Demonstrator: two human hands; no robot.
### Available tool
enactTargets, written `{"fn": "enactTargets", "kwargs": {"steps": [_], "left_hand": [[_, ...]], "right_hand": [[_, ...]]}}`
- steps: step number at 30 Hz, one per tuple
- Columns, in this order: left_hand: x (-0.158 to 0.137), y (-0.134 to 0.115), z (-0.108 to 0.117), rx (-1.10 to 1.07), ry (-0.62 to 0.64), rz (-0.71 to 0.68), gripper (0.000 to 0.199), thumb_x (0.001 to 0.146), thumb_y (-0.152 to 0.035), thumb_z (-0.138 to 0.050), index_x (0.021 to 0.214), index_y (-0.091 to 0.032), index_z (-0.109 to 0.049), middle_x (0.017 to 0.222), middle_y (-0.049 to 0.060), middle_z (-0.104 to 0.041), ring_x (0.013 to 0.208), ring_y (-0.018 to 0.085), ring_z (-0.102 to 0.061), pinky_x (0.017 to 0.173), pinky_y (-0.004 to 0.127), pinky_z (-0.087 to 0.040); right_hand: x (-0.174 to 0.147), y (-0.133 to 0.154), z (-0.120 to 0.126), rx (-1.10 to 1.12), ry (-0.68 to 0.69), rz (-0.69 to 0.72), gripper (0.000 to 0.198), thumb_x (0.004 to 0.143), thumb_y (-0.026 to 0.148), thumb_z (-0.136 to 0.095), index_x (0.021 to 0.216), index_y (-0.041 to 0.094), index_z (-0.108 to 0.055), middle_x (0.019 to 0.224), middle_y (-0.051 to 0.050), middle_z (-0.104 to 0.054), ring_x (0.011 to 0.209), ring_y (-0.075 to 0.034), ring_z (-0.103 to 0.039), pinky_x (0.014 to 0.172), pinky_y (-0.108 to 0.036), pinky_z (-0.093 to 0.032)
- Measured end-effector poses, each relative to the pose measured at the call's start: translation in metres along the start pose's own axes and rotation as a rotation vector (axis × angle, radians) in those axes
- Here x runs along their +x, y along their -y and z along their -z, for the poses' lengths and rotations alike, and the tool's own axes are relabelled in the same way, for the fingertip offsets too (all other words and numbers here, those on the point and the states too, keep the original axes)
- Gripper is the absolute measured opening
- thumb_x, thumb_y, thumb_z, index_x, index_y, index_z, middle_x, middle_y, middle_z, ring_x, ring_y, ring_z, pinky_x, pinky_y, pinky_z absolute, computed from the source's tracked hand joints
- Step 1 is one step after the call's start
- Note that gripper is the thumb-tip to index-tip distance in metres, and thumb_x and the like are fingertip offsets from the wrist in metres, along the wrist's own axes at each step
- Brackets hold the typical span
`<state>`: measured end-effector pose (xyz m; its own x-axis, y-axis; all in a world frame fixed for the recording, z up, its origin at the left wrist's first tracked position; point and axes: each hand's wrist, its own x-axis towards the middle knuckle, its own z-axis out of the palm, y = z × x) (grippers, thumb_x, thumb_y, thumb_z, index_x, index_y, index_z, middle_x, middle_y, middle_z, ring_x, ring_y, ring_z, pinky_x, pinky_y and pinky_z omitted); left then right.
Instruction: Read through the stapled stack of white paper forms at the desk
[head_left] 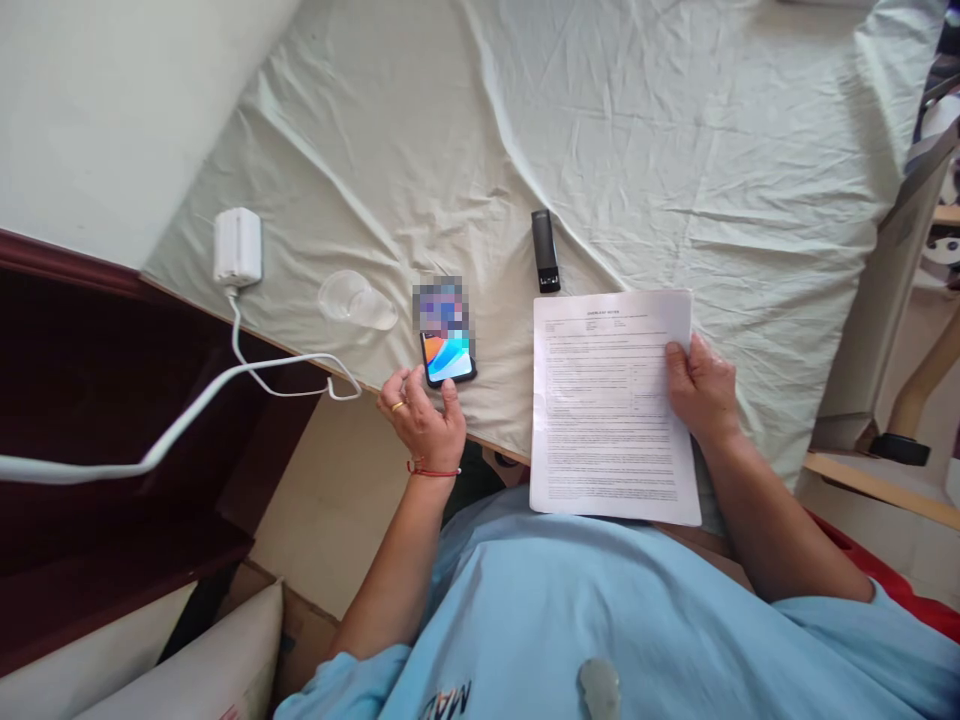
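My right hand grips the right edge of a stack of printed papers, thumb on top. The stack lies at the table's near edge and reaches toward my body; its top sheet is covered in small text. My left hand is at the lower end of a smartphone, fingers apart. Its thumb and fingertips are at or just touching the phone's near edge. The phone lies face up with a lit, colourful screen, its upper part blurred out. A black stapler-like object rests just beyond the papers.
A pale cloth with wrinkles covers the table. A clear plastic cup lies on its side left of the phone. A white power adapter trails a white cable over the table's left edge. Wooden shelving stands at the right.
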<state>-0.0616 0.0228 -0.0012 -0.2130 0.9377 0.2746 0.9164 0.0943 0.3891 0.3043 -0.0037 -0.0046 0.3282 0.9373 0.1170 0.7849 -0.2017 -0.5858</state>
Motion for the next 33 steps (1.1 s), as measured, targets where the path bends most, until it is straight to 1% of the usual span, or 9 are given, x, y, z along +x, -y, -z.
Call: {"fn": "enactTargets", "kwargs": {"steps": [5,10,13,16,19,24,27,29,33], "left_hand": [[0.006,-0.001,-0.002,0.046,-0.018,0.015,0.044,0.102,-0.041,-0.047,0.127,-0.014,-0.072,0.136,0.025,-0.057,0.135,0.04,-0.051,0.122,0.056,-0.037],[0.013,0.001,-0.006,0.077,-0.033,0.054,0.05,0.104,-0.04,-0.044,0.133,-0.012,-0.073,0.136,0.025,-0.057,0.133,0.04,-0.052,0.123,0.055,-0.037],[0.014,0.004,-0.01,0.081,-0.023,0.033,0.052,0.105,-0.041,-0.044,0.136,-0.011,-0.073,0.139,0.026,-0.056,0.134,0.04,-0.051,0.124,0.055,-0.036],[0.014,0.005,-0.015,0.08,-0.033,-0.003,0.054,0.105,-0.041,-0.043,0.136,-0.008,-0.072,0.144,0.027,-0.055,0.14,0.04,-0.048,0.126,0.055,-0.033],[0.015,0.004,-0.017,0.088,-0.025,-0.007,0.052,0.105,-0.04,-0.044,0.137,-0.011,-0.073,0.149,0.026,-0.054,0.15,0.041,-0.041,0.129,0.058,-0.029],[0.013,-0.003,-0.006,0.067,0.076,-0.102,0.04,0.1,-0.039,-0.056,0.129,-0.023,-0.078,0.158,0.02,-0.051,0.162,0.041,-0.027,0.131,0.064,-0.024],[0.011,-0.006,-0.001,0.028,0.11,-0.154,0.04,0.097,-0.04,-0.062,0.132,-0.025,-0.076,0.159,0.019,-0.05,0.164,0.04,-0.025,0.132,0.063,-0.024],[0.011,-0.006,-0.003,0.015,0.078,-0.129,0.041,0.1,-0.04,-0.058,0.134,-0.022,-0.072,0.155,0.021,-0.051,0.162,0.039,-0.029,0.132,0.061,-0.025],[0.016,-0.004,-0.01,0.01,-0.022,-0.012,0.04,0.106,-0.035,-0.043,0.132,-0.016,-0.068,0.149,0.025,-0.053,0.157,0.036,-0.037,0.131,0.058,-0.028]], "right_hand": [[-0.001,0.0,0.0,0.006,-0.006,0.005,0.023,0.102,0.041,-0.043,0.084,0.027,-0.045,0.077,-0.007,-0.062,0.07,-0.025,-0.057,0.067,-0.037,-0.038],[-0.001,0.001,0.001,0.021,0.001,0.011,0.025,0.103,0.043,-0.042,0.084,0.028,-0.045,0.077,-0.007,-0.062,0.071,-0.026,-0.057,0.068,-0.038,-0.039],[-0.001,0.001,0.001,0.019,-0.01,0.016,0.027,0.104,0.046,-0.042,0.084,0.028,-0.045,0.077,-0.007,-0.062,0.072,-0.025,-0.057,0.068,-0.038,-0.04],[-0.001,0.001,0.0,0.021,-0.01,0.017,0.027,0.103,0.046,-0.041,0.084,0.027,-0.045,0.078,-0.007,-0.062,0.072,-0.025,-0.057,0.068,-0.037,-0.04],[-0.001,0.001,0.001,0.024,-0.008,0.015,0.024,0.102,0.042,-0.042,0.084,0.027,-0.045,0.078,-0.006,-0.062,0.071,-0.024,-0.057,0.069,-0.037,-0.04],[-0.002,0.001,0.0,0.027,-0.015,0.011,0.023,0.102,0.041,-0.043,0.084,0.027,-0.046,0.077,-0.006,-0.062,0.071,-0.024,-0.057,0.069,-0.037,-0.04],[-0.002,0.001,0.0,0.026,-0.021,0.013,0.024,0.103,0.043,-0.043,0.084,0.027,-0.046,0.077,-0.006,-0.063,0.07,-0.024,-0.057,0.068,-0.037,-0.04],[-0.002,0.001,0.0,0.032,-0.017,0.018,0.026,0.103,0.044,-0.042,0.084,0.027,-0.046,0.078,-0.006,-0.062,0.071,-0.024,-0.057,0.068,-0.037,-0.04],[-0.002,0.001,0.001,0.043,-0.008,0.022,0.026,0.103,0.045,-0.042,0.084,0.027,-0.046,0.077,-0.006,-0.061,0.071,-0.024,-0.057,0.069,-0.037,-0.04]]}}
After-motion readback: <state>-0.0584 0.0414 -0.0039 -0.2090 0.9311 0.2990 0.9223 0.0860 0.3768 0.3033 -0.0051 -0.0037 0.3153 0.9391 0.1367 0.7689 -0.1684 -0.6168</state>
